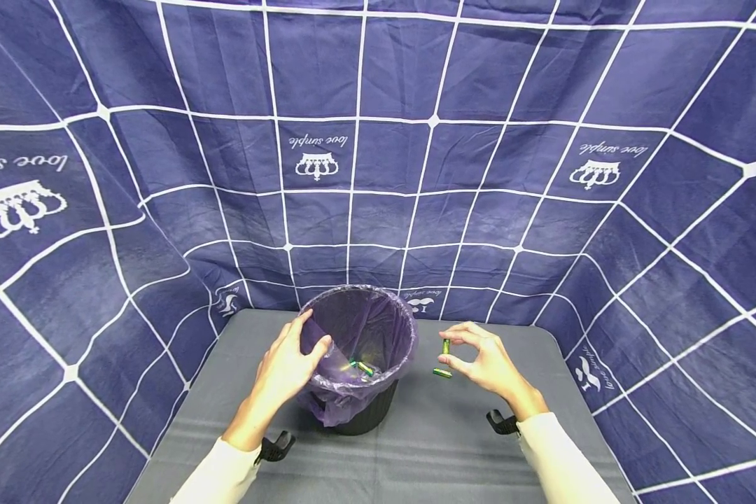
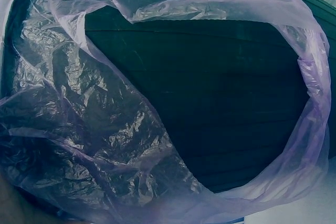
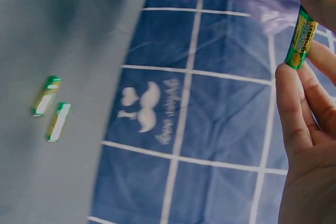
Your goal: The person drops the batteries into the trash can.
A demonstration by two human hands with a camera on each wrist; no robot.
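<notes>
A black bin (image 1: 368, 420) lined with a thin purple bin liner (image 1: 339, 411) stands on the table. My left hand (image 1: 286, 360) holds the liner at the bin's left rim, thumb and fingers spread around its edge. In the left wrist view, crumpled liner (image 2: 100, 129) hangs across the dark ribbed bin wall (image 2: 226, 98). To the right of the bin, my right hand (image 1: 485, 360) pinches a green and yellow battery (image 3: 302, 38) by its ends between thumb and fingertips. Two similar batteries, one nearer (image 3: 59, 121) and one beside it (image 3: 47, 96), lie on the table below that hand.
Inside the bin, a battery (image 1: 365, 368) lies at the bottom on the liner, with another green piece beside it. A blue gridded cloth (image 1: 390, 175) hangs behind and along both sides of the grey table (image 1: 441, 448). Each wrist carries a black strap (image 1: 502, 423).
</notes>
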